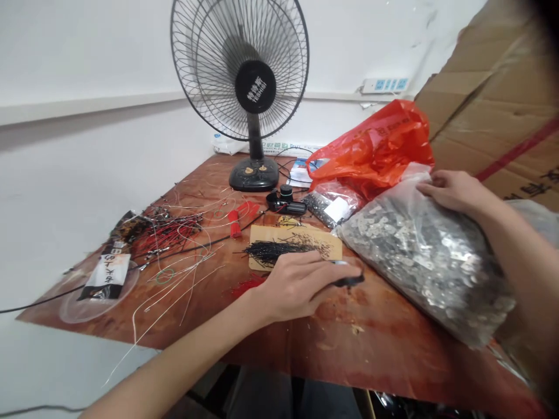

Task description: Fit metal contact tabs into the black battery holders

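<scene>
My left hand (297, 285) reaches across the middle of the table, fingers closed round a small black object (350, 280) with a glossy top; its kind is not clear. Just beyond the hand, a bundle of thin black wires (262, 252) lies on a tan board (334, 247). At the right, my right hand (454, 189) grips the upper edge of a clear plastic bag (406, 233) full of small flat metal pieces. Its thumb and fingertips are partly hidden in the plastic's folds. Some red wires (248, 285) lie left of my left hand.
A black fan (254, 174) stands at the back, an orange plastic bag (379, 151) to its right. Red wires (170, 233), loose pale strands and a labelled packet on a clear lid (70, 308) spread over the left. Cardboard (502, 99) rises at the right.
</scene>
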Tool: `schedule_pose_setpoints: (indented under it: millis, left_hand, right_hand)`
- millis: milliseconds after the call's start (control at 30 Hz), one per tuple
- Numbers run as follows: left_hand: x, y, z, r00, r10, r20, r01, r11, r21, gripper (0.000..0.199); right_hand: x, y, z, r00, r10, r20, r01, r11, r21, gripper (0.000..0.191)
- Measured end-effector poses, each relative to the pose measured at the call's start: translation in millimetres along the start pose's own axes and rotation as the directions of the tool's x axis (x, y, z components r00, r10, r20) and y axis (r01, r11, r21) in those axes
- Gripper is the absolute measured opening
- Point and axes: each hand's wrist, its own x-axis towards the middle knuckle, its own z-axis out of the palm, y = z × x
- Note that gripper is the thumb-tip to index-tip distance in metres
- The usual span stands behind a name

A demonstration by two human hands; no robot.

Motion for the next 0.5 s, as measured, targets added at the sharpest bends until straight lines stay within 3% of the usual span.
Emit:
schedule_pose_setpoints:
  millis: [100, 200, 400, 500]
  left_hand:
    - [-10, -2, -0.9, 0.976, 0.207, 0.064, -0.214, 0.969, 0.126, 0.016]
    - [-24, -2, 0.8, 0.939, 0.319, 0.129, -0.340, 0.918, 0.206, 0.013]
    - [-43, 2, 11.0, 0.922, 0.253, 0.292, -0.329, 0.911, 0.249, 0.014]
    - [-45, 4, 13.4, 0.880, 0.208, 0.426, -0.323, 0.921, 0.218, 0.012]
  right_hand:
    - [-7, -4, -2, 0.997, 0.018, -0.071, -0.016, 0.999, 0.037, 0.038]
    - [-12, -6, -1, 0.988, 0.063, -0.144, -0.050, 0.995, 0.088, 0.044]
    - [-17, -4, -1, 0.974, 0.125, -0.191, -0.090, 0.979, 0.184, 0.056]
    - [-17, -3, 1, 0.976, 0.120, -0.184, -0.080, 0.974, 0.210, 0.052]
